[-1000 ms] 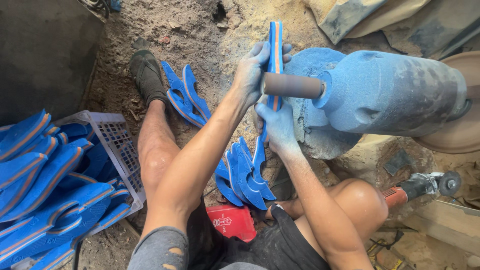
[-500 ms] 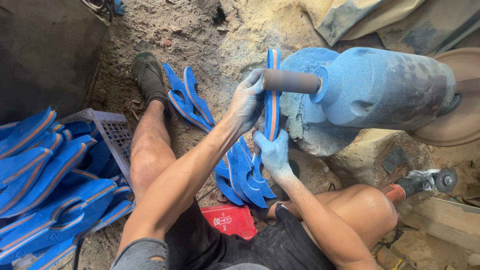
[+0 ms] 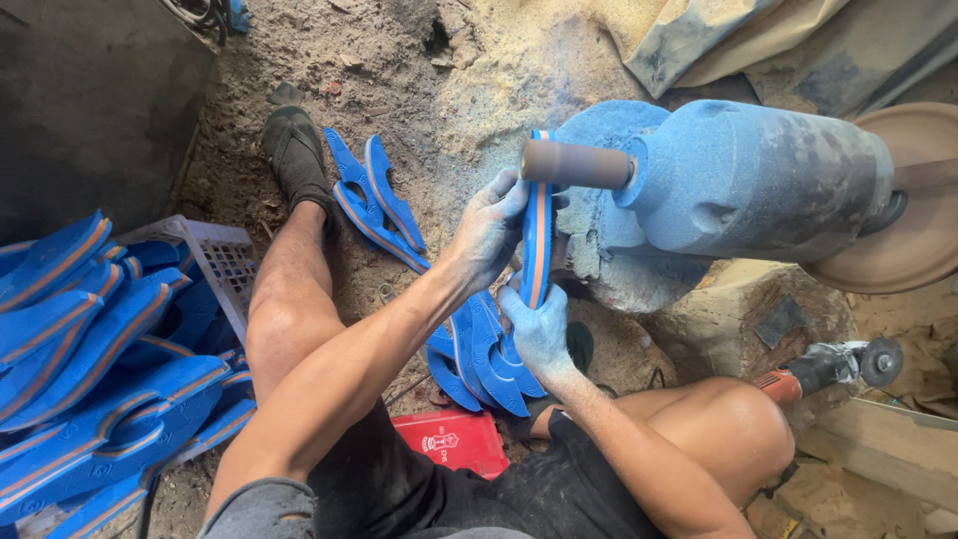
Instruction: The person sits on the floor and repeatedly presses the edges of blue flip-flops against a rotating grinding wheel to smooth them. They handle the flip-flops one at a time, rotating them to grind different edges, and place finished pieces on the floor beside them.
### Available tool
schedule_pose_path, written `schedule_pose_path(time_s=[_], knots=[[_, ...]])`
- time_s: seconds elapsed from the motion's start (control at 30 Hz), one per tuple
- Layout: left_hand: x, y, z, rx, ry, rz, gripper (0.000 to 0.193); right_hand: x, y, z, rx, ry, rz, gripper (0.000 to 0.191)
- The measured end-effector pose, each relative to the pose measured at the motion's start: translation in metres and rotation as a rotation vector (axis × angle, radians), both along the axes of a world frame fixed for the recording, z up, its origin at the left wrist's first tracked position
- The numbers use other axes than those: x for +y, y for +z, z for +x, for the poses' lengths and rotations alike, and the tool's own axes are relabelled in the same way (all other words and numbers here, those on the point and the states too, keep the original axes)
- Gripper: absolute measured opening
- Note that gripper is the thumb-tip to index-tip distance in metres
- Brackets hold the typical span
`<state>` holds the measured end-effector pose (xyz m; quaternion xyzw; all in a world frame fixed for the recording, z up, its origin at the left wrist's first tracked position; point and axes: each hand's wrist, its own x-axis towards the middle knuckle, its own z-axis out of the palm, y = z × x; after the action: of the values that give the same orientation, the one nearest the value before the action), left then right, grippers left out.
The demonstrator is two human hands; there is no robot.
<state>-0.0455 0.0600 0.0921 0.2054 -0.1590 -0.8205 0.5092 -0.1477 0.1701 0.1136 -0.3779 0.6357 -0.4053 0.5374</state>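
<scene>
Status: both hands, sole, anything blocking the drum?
Left hand and right hand grip blue sandal sole edge-on against sanding drum. Nothing between.

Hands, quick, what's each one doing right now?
Left hand: closed on the upper part of the sole.
Right hand: closed on the sole's lower end.

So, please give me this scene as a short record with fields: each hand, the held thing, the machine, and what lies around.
left hand: grips upper part of the sole, dusted blue
right hand: grips its lower end
blue sole: on edge, orange stripe, top end at the drum
sanding drum: brown cylinder on a blue-dusted machine
sole pile: between the legs
white crate: at left, blue soles heaped on it
angle grinder: beside right knee
</scene>
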Motion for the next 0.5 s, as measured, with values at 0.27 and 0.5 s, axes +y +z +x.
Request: schedule_pose_path(time_s=[0.27, 0.5], knots=[[0.012, 0.005, 0.005, 0.061, -0.036, 0.034, 0.037, 0.012, -0.007, 0.0, -0.056, 0.046, -0.048, 0.018], [0.026, 0.001, 0.005, 0.098, -0.072, 0.044, 0.042, 0.026, -0.018, -0.002, 0.009, 0.082, -0.079, 0.02]])
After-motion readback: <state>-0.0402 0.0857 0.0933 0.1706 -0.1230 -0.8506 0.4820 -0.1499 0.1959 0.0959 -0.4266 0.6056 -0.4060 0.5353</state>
